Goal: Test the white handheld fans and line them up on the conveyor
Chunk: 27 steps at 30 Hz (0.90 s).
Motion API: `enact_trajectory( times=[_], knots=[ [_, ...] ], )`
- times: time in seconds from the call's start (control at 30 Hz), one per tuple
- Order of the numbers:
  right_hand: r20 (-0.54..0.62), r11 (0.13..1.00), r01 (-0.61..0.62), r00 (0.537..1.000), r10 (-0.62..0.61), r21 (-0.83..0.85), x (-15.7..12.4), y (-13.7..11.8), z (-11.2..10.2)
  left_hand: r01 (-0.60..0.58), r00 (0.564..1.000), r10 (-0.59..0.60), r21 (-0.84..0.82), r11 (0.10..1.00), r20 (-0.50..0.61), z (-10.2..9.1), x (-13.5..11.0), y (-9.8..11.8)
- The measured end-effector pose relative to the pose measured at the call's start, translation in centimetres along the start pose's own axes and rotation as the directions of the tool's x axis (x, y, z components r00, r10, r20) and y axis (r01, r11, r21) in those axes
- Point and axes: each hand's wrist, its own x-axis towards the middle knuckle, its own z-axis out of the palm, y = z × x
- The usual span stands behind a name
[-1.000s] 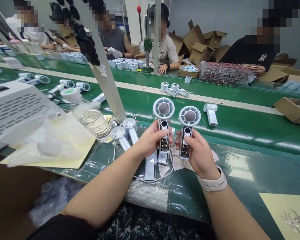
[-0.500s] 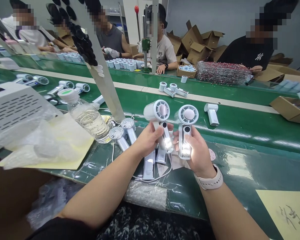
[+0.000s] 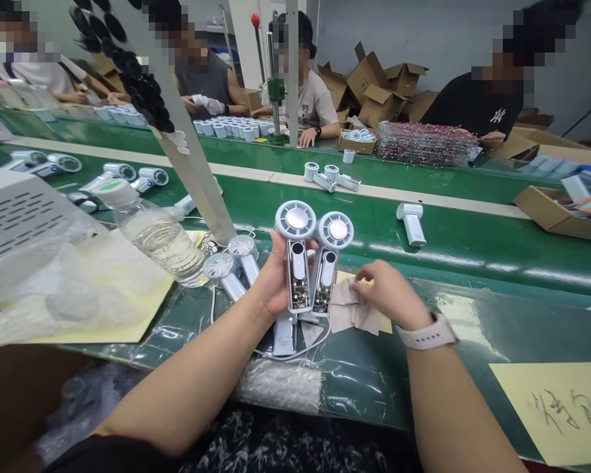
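My left hand [image 3: 274, 279] is closed around two light-blue handheld fans side by side, a left fan [image 3: 298, 263] and a right fan [image 3: 326, 276]. Both stand upright with round heads up; their handle fronts show bare circuit boards. With bent fingers, my right hand [image 3: 387, 289] pinches the edge of a beige cloth [image 3: 362, 315] lying on a yellow paper. Below the held fans lies a fan handle [image 3: 284, 335] on the bench, partly hidden. Two more fans [image 3: 220, 266] rest left of my left wrist.
A tilted clear bottle [image 3: 160, 243] stands by a slanted metal post [image 3: 207, 190]. On the green conveyor [image 3: 276, 197] lie several fans, one fan [image 3: 412, 223] at right. A handwritten yellow sheet [image 3: 546, 407] lies front right. Co-workers sit across, beside a carton [image 3: 551, 210].
The right-hand fan has passed into my left hand beside the other. My right hand has moved to the cloth. The bright glow on the handles is gone, and circuit boards show.
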Motion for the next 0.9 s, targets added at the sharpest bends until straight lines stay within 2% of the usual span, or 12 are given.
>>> enact_trajectory(
  times=[0.07, 0.1, 0.2, 0.27, 0.3, 0.4, 0.5, 0.6, 0.8, 0.9],
  knots=[
    [0.034, 0.998, 0.049, 0.998, -0.047, -0.033, 0.2, 0.2, 0.7, -0.026, 1.0, 0.025, -0.024, 0.999, -0.005, 0.1, 0.1, 0.3],
    [-0.003, 0.998, 0.06, 0.998, -0.061, -0.02, 0.1, 0.0, 0.9, -0.033, 0.999, 0.033, -0.036, 0.999, -0.005, 0.2, 0.1, 0.4],
    [-0.256, 0.982, 0.124, 0.963, -0.085, 0.141, -0.3, -1.4, 0.6, -0.007, 0.999, 0.009, -0.06, 0.998, 0.033, 0.5, 0.0, 0.3],
    [-0.39, 0.911, 0.235, 0.916, -0.091, 0.34, -0.7, -2.4, 0.3, 0.03, 0.997, -0.025, -0.071, 0.997, 0.071, 0.7, -0.1, -0.1],
    [-0.411, 0.854, 0.286, 0.907, -0.095, 0.434, -0.9, -2.9, 0.3, 0.052, 0.995, -0.045, -0.075, 0.996, 0.088, 0.8, -0.2, -0.4],
    [-0.361, 0.689, 0.324, 0.928, -0.096, 0.648, -1.2, -3.6, 0.9, 0.12, 0.988, -0.111, -0.086, 0.989, 0.11, 1.0, -0.3, -1.4],
    [-0.206, 0.613, 0.21, 0.976, -0.078, 0.762, -1.3, -3.6, 1.8, 0.176, 0.978, -0.161, -0.113, 0.978, 0.13, 1.3, -0.4, -2.0],
    [-0.107, 0.626, 0.137, 0.991, -0.086, 0.768, -1.8, -3.8, 2.3, 0.201, 0.969, -0.174, -0.153, 0.968, 0.173, 1.7, -0.5, -2.1],
    [-0.293, 0.724, 0.239, 0.955, -0.053, 0.647, -2.6, -5.4, 2.5, 0.235, 0.958, -0.195, -0.188, 0.954, 0.209, 2.0, -0.6, -2.1],
    [-0.248, 0.75, 0.22, 0.966, -0.077, 0.624, -2.6, -5.3, 2.3, 0.239, 0.958, -0.2, -0.19, 0.952, 0.204, 1.9, -0.5, -2.2]
  ],
)
